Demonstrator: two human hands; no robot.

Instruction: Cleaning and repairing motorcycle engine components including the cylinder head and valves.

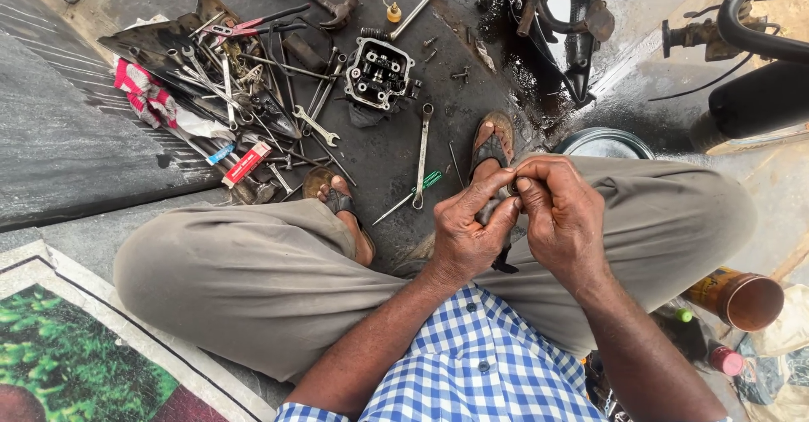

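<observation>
- Above the lap, between both hands, sat a small dark part (508,196), mostly hidden, its kind unclear.
- The left hand (468,231) pinched it, fingers closed narrow.
- The right hand (563,216) curled tight on it from the other side.
- Below lay the oily floor (396,148), with a spanner (421,154) and a screwdriver (411,196) by the feet, and a cylinder head (379,72) near the far tool pile.
- Risk, as I judged: greasy fingers could slip, and the part would drop among the clutter.

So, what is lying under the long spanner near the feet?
Under the long spanner lies a green-handled screwdriver, crossing beneath its lower end, on the dark oily ground. Whatever the spanner covers along its length cannot be seen.
</observation>
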